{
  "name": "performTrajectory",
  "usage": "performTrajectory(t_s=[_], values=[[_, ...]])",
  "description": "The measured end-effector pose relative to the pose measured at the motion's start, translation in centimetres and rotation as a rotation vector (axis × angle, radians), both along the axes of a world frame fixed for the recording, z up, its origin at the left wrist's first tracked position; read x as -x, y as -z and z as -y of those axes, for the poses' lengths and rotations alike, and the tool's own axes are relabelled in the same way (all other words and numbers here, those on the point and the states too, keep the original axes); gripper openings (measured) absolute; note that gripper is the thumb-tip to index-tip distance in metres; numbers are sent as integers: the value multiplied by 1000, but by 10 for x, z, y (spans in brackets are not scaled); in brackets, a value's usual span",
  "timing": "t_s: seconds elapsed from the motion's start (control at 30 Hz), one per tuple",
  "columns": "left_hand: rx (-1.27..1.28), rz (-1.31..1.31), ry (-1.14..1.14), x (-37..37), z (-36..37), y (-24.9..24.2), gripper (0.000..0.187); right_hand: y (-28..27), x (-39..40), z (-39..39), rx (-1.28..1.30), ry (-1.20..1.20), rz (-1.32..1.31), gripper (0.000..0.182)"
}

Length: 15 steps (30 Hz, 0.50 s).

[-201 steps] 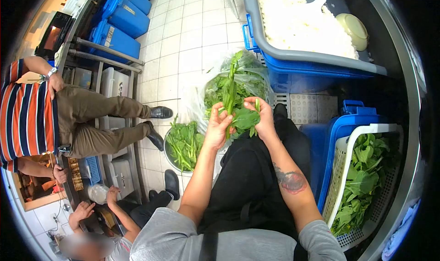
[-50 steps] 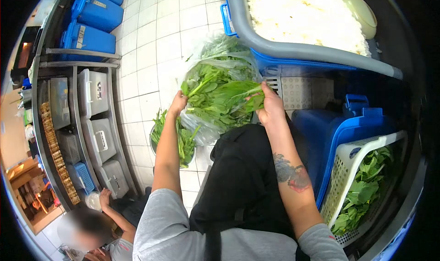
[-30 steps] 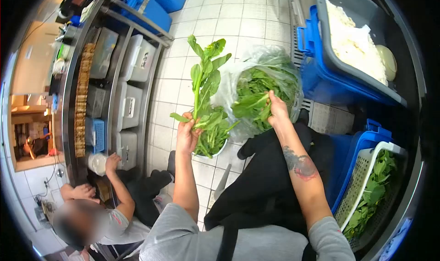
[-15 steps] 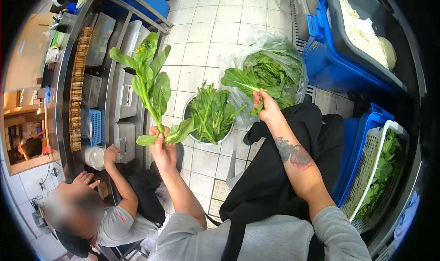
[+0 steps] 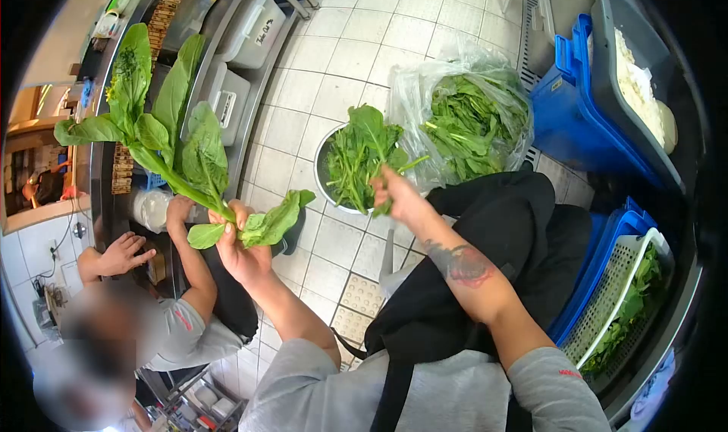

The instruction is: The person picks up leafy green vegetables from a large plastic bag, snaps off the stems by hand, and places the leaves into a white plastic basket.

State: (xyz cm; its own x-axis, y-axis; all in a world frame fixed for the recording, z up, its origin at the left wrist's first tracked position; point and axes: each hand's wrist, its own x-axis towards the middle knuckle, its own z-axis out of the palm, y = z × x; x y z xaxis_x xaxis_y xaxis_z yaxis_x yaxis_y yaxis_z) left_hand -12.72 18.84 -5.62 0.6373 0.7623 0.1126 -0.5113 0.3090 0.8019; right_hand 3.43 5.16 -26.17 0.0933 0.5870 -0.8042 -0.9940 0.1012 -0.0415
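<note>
My left hand (image 5: pixel 246 254) is closed around the lower stalk of a leafy green stem (image 5: pixel 163 155), which slants up to the left with broad leaves and a small yellow-flowered tip. Over the near right side of a metal bowl (image 5: pixel 319 175), my right hand (image 5: pixel 400 197) pinches a single green leaf (image 5: pixel 368 125) by its stalk. Cut greens (image 5: pixel 349 178) fill the bowl, which stands on the tiled floor. Right of it sits an open clear plastic bag (image 5: pixel 413 94) holding more leafy greens (image 5: pixel 481 121).
At left a co-worker's hand (image 5: pixel 127 254) rests near a metal counter with shelves of lidded boxes (image 5: pixel 254 30). Blue bins (image 5: pixel 565 91) stand at right, below a grey tub (image 5: pixel 644 45) with white contents. A white basket (image 5: pixel 607 329) of greens is at lower right.
My right hand has moved left with the leaf, from beside the bag to over the bowl. My left hand has shifted left and down, tilting the stem further left. The view has turned slightly.
</note>
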Motion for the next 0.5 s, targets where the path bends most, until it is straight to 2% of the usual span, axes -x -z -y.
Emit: performTrajectory(t_s=[0.07,0.17,0.27,0.37,0.4,0.5], values=[[-2,8,-11,1,-1,1,16,1,34,4,109,-246,260,19],[-16,-5,-29,-1,-2,1,16,-16,69,25,151,-658,435,17],[6,19,0,-6,-1,3,16,-25,67,27,107,-664,474,18],[7,40,24,-12,2,2,16,-31,51,29,94,-513,503,18],[-1,43,33,-12,2,2,16,-37,43,32,83,-501,415,17],[-3,23,35,-13,4,0,16,-34,30,44,66,-437,414,16]])
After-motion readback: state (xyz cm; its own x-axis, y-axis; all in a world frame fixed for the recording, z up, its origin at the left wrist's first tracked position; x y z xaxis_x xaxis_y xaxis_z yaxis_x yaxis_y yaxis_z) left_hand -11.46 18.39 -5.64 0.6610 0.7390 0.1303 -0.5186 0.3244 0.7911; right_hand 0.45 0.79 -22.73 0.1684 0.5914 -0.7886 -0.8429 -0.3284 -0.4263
